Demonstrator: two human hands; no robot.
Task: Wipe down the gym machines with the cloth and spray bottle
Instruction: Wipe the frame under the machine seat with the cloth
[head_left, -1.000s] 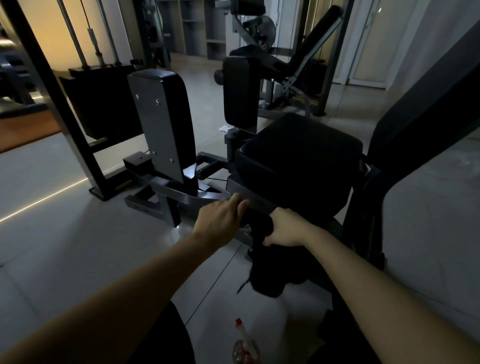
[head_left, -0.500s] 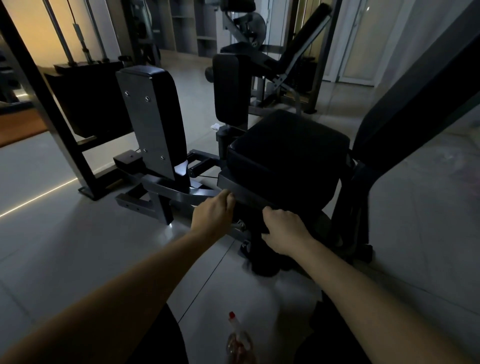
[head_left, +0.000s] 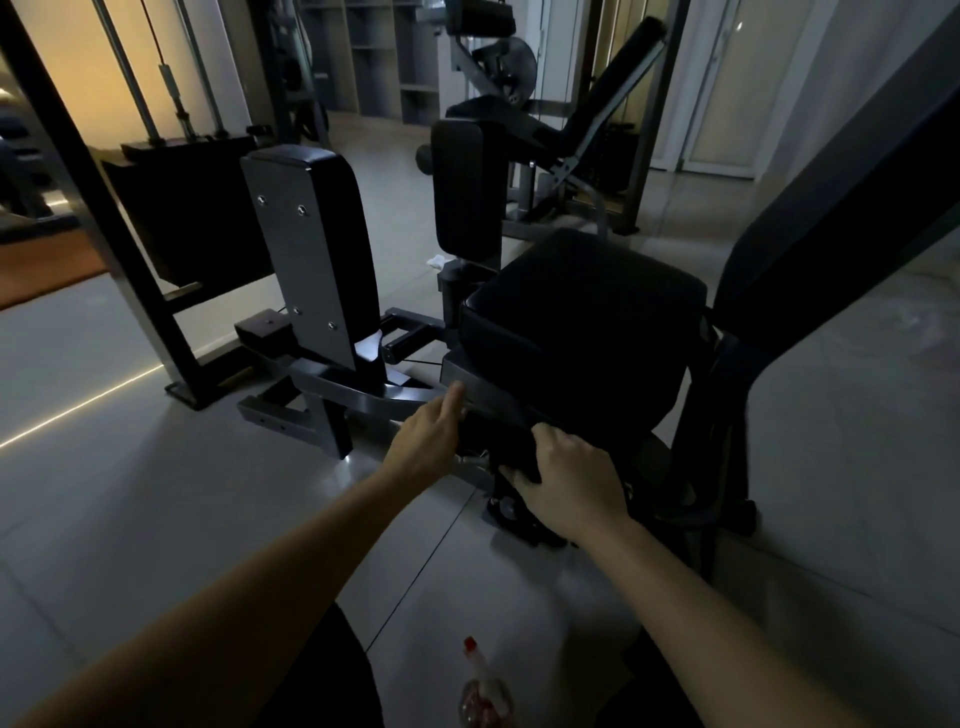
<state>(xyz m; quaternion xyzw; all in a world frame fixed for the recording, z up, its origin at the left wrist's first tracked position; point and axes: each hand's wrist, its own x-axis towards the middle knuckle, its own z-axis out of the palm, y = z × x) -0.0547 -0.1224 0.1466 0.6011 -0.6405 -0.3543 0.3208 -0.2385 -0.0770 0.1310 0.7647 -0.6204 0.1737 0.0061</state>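
The right hand (head_left: 566, 483) grips the dark cloth (head_left: 511, 454) in curled fingers just under the seat (head_left: 582, 322) front; the left hand (head_left: 426, 441), fingers nearly straight, touches the frame (head_left: 363, 397) beside it, holding nothing; the spray bottle (head_left: 479, 680) stands on the floor (head_left: 156, 519) between the forearms, well behind both hands.

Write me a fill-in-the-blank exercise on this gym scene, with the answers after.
The spray bottle stands on the ___, in neither hand.
Its cap is ___.
The right hand grips a dark ___ below the seat pad.
The left hand, fingers straight, holds ___.
Missing words: floor; red; cloth; nothing.
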